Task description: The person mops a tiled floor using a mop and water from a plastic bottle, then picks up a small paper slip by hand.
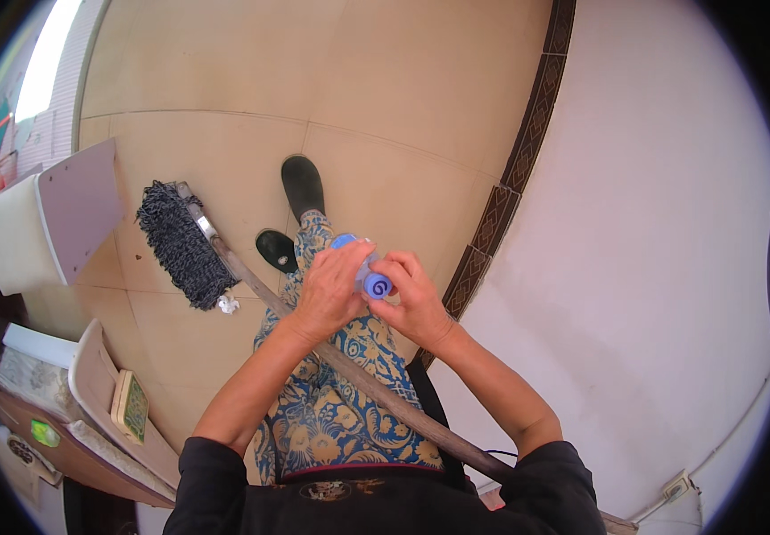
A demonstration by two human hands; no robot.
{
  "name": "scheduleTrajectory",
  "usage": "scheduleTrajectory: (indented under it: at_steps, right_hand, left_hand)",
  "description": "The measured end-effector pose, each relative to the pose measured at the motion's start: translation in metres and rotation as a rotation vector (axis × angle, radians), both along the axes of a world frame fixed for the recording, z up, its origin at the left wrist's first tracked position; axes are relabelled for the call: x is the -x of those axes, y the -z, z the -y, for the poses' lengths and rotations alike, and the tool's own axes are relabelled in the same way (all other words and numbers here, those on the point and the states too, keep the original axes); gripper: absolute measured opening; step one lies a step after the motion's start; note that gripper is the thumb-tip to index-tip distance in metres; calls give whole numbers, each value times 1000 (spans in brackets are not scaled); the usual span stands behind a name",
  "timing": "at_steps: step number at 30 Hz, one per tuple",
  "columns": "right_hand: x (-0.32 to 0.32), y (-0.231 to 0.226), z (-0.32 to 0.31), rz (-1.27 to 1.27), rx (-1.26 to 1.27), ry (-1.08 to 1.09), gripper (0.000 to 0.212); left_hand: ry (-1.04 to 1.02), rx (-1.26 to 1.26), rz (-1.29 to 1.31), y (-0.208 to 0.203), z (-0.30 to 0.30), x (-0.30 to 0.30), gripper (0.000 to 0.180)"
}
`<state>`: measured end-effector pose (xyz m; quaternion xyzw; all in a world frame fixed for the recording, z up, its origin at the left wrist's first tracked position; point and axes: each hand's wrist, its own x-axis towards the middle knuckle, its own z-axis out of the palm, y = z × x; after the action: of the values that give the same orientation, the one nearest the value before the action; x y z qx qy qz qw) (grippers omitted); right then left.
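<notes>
A small bottle with a round blue-violet cap [378, 285] is between my two hands in front of my lap. Wrapped over its body, my left hand [336, 283] covers most of it, and a blue part shows past the fingers. The fingers of my right hand [411, 299] close around the cap. Beneath my forearms a wooden mop handle [376, 388] slants across my patterned trousers, gripped by neither hand. Its dark shaggy mop head [184, 245] lies on the floor to the left, a white crumpled scrap [228, 304] at its edge.
A white wall [634, 223] with a dark tile skirting [496, 218] rises at the right. To the left stand a purple-and-white panelled piece [73, 209] and furniture holding a small framed box [130, 407]. My dark shoes [303, 185] rest on beige tiles. A socket [677, 486] with a cable is low right.
</notes>
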<state>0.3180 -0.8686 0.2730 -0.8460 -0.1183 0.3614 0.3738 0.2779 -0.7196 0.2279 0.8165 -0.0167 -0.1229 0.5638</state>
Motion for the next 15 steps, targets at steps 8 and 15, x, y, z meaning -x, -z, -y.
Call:
scheduleTrajectory:
  at_steps: [8, 15]
  right_hand:
    - [-10, 55, 87, -112, 204, 626, 31]
    - [-63, 130, 162, -146, 423, 989, 27]
  left_hand:
    - [17, 127, -510, -4, -5, 67, 29]
    - [371, 192, -666, 15, -15, 40, 34]
